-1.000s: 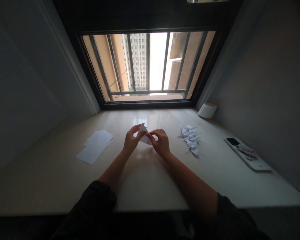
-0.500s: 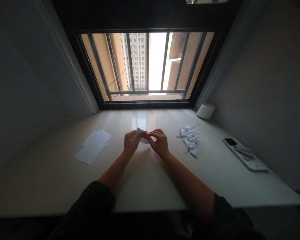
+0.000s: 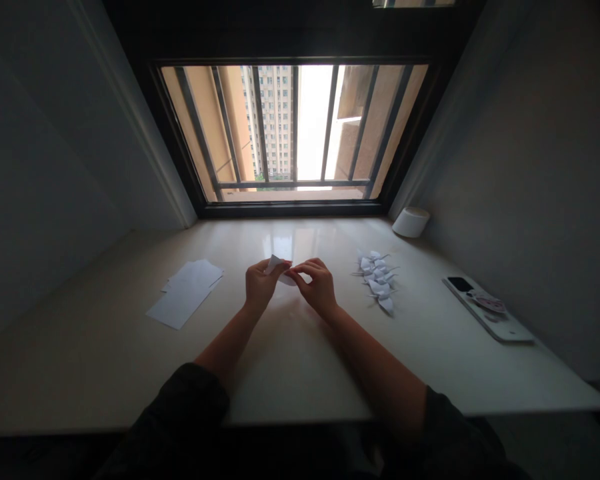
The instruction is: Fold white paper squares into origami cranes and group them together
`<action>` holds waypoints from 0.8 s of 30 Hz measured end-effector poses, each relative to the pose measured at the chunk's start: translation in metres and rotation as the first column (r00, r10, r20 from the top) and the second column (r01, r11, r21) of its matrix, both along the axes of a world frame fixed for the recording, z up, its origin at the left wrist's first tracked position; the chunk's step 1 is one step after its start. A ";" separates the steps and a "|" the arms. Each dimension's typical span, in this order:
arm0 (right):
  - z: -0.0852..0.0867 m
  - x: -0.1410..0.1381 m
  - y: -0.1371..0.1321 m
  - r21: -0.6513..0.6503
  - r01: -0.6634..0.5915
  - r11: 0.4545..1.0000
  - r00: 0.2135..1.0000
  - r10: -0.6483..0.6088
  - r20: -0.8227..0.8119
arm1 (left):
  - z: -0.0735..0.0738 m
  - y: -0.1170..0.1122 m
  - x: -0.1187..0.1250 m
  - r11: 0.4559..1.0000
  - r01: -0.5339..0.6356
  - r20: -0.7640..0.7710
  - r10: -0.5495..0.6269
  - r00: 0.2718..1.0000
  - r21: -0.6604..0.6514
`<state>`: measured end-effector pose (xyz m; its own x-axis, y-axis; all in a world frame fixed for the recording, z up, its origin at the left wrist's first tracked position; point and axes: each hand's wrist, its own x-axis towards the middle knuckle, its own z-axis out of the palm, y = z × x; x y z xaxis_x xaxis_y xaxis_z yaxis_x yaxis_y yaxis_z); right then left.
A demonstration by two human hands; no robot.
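Note:
Between my hands, above the middle of the pale sill, is a small folded white paper. My left hand grips its left side, with one corner standing up past the thumb. The thumb and forefinger of my right hand pinch its right edge. My fingertips meet closely there and hide part of the folds. Several folded paper cranes sit in a cluster right of my right hand. Left of my left hand lies a loose pile of white paper sheets.
A white phone with a ring grip lies at the right edge. By the window's right corner stands a white cylindrical object. The dark-framed window with bars is at the back.
Both hands have shifted very slightly left with the folded paper. My fingertips have moved a little on the paper's edge.

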<state>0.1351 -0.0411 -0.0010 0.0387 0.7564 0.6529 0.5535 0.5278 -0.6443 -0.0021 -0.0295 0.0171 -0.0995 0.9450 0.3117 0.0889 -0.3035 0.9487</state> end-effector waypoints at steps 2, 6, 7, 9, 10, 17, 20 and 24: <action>0.000 0.000 0.000 -0.008 -0.002 1.000 1.000 0.002 -0.002 | 0.000 0.000 0.000 1.000 0.001 -0.003 -0.001 1.000 -0.009; -0.001 0.001 0.000 -0.016 -0.004 1.000 1.000 0.004 -0.003 | 0.001 0.000 0.000 1.000 -0.007 -0.012 0.007 1.000 -0.019; -0.001 0.001 0.000 -0.014 -0.005 1.000 1.000 0.005 -0.003 | 0.001 0.001 0.000 1.000 -0.007 -0.014 0.007 1.000 -0.014; -0.001 0.000 0.000 -0.010 -0.004 1.000 1.000 0.004 -0.005 | 0.001 0.000 0.000 1.000 -0.007 -0.009 0.007 1.000 -0.007; -0.001 0.000 0.000 -0.009 -0.003 1.000 1.000 0.003 -0.006 | 0.001 0.000 0.000 1.000 -0.006 -0.007 0.006 1.000 -0.006; -0.001 -0.001 0.000 -0.003 -0.003 1.000 1.000 0.003 -0.009 | 0.001 0.000 0.001 1.000 -0.022 -0.004 0.022 1.000 -0.018; -0.004 0.001 0.001 -0.009 0.007 1.000 1.000 -0.007 -0.003 | 0.004 0.001 -0.001 0.999 -0.031 0.013 0.032 0.999 -0.022; -0.009 0.004 0.004 -0.043 0.024 0.999 1.000 -0.025 -0.005 | 0.012 0.005 -0.008 0.994 -0.108 0.126 0.104 0.987 0.024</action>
